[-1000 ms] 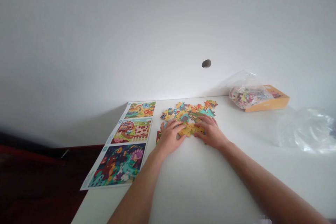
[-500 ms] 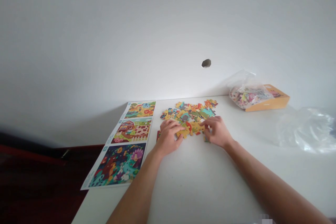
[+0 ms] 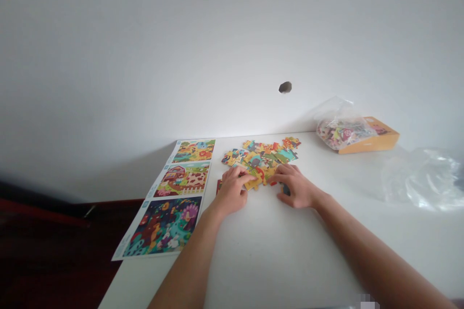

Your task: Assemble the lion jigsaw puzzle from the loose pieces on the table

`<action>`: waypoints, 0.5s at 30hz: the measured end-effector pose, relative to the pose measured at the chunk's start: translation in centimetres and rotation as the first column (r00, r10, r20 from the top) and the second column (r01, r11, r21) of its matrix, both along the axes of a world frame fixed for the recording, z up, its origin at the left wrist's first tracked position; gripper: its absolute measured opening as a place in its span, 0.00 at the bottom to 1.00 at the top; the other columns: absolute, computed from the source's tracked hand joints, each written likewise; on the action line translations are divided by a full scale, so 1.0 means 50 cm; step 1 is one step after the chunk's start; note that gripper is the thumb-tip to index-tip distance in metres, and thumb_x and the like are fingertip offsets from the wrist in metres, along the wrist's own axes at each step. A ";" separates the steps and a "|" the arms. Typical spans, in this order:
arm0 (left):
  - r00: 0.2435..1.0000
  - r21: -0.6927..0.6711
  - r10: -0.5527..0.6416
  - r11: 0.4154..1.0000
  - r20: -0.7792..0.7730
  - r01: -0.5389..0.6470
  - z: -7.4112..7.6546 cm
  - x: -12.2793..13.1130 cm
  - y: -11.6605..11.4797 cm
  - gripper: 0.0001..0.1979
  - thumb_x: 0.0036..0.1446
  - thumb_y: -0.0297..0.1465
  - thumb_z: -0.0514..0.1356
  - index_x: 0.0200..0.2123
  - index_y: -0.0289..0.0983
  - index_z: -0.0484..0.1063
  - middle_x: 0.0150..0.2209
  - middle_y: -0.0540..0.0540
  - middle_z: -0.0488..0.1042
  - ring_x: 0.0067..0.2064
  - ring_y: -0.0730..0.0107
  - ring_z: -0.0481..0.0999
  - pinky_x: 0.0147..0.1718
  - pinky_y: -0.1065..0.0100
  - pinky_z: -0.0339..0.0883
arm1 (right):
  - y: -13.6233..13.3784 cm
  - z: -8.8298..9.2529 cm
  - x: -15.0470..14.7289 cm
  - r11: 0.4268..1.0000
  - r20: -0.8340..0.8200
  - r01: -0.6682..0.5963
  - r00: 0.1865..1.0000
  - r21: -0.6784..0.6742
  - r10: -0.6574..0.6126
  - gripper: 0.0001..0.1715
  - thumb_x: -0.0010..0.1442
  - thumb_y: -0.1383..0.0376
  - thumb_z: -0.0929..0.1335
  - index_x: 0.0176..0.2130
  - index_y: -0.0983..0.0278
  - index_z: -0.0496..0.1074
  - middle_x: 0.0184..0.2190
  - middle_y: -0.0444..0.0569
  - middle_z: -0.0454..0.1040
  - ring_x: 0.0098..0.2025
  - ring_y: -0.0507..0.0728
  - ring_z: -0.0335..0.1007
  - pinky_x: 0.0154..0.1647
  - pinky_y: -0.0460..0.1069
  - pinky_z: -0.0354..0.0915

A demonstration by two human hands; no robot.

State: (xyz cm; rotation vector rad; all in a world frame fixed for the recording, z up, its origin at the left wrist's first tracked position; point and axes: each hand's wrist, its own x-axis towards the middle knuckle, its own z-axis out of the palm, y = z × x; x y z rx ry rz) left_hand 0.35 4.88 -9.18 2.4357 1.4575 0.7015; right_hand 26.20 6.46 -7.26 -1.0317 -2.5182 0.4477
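Observation:
My left hand rests at the near left edge of a loose heap of jigsaw puzzle pieces. Its fingers press on a yellow puzzle piece, holding it against the table, with the thumb tucked back. My right hand curves over the heap's near right side, thumb and index finger apart. That index fingertip touches the edge of the yellow pieces. Under its palm, a dark teal puzzle piece is partly hidden. A reddish piece shows beside the left wrist.
On the left lies a sheet with three printed pictures, reaching over the white table's edge. At the back right, a clear bag of pieces leans on an orange box. A crumpled plastic bag lies farther right. Behind is a wall with a hole.
My right hand has slid left, closer to my left hand, its index finger now on the near yellow pieces. My left hand stays in place, its thumb drawn back slightly.

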 end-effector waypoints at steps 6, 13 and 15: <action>0.998 0.041 0.064 0.997 -0.025 -0.063 -0.006 -0.013 0.005 0.36 0.43 0.13 0.51 0.52 0.48 0.73 0.54 0.46 0.65 0.58 0.60 0.63 0.57 0.57 0.58 | 0.013 0.010 0.036 1.000 0.031 -0.018 0.999 -0.007 0.018 0.38 0.44 0.71 0.70 0.56 0.57 0.70 0.49 0.53 0.68 0.52 0.65 0.62 0.56 0.60 0.56; 0.848 0.069 0.520 0.854 -0.107 -0.515 -0.005 -0.024 0.015 0.20 0.56 0.33 0.61 0.53 0.42 0.73 0.52 0.37 0.67 0.54 0.47 0.65 0.53 0.48 0.63 | 0.046 -0.034 0.056 0.954 0.048 0.300 0.953 0.002 -0.300 0.36 0.54 0.51 0.71 0.59 0.58 0.67 0.49 0.55 0.66 0.51 0.64 0.65 0.54 0.60 0.63; 0.822 0.062 0.559 0.829 -0.107 -0.556 -0.007 -0.027 0.016 0.21 0.56 0.37 0.62 0.53 0.39 0.73 0.50 0.35 0.68 0.52 0.47 0.67 0.52 0.48 0.63 | 0.046 -0.044 0.046 0.939 0.030 0.342 0.939 -0.011 -0.342 0.34 0.56 0.50 0.70 0.59 0.58 0.67 0.48 0.54 0.67 0.50 0.63 0.66 0.53 0.58 0.65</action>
